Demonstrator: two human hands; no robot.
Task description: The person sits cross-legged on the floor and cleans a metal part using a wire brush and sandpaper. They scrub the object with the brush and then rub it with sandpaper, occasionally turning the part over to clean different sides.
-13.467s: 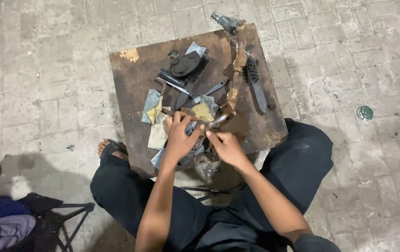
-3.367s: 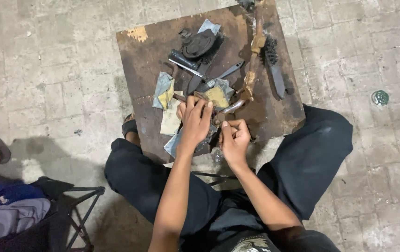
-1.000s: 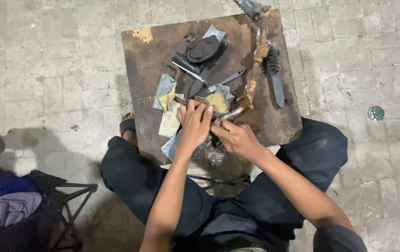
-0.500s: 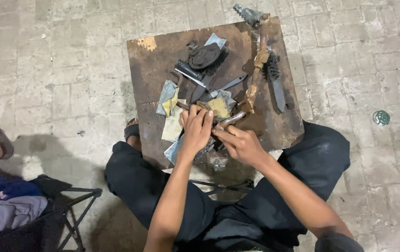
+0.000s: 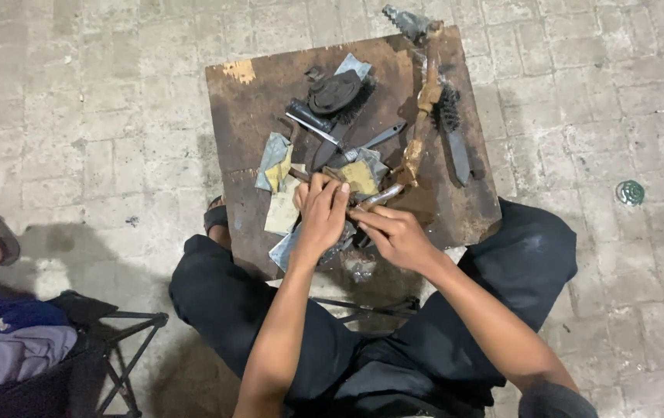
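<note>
— What is different from half a second ago?

— Very little. The left hand [image 5: 323, 210] still presses down, fingers spread and flat, over the near end of the long rusty curved metal part [image 5: 417, 128] and the grey and yellow scraps of abrasive paper [image 5: 282, 203] under it. The right hand [image 5: 395, 232] has slid a touch toward the left one; its fingers stay pinched around something small at the shiny bare-metal end [image 5: 382, 195] of that part. What it pinches is too small to tell.

— And compared with a few seconds back?

— Then the right hand was curled into a fist close to the near edge. Now it is stretched out, fingertips right against the left hand's fingertips.

— So where does the part lie?

— Along the right half of the dark, stained square wooden table [image 5: 231, 108], its toothed far end [image 5: 403, 21] jutting past the far edge, its near end pinned under the two hands.

— What does that tell you about the work?

— I judge it is the same rubbing or cleaning stroke carried on at that one spot: the near end looks bright, the rest is still brown with rust.

— Anything else nearby?

— A black wire brush [image 5: 450, 128] just right of the part, a dark round disc [image 5: 333, 90] and a black-handled tool [image 5: 306, 120] farther up the table; all untouched.
</note>
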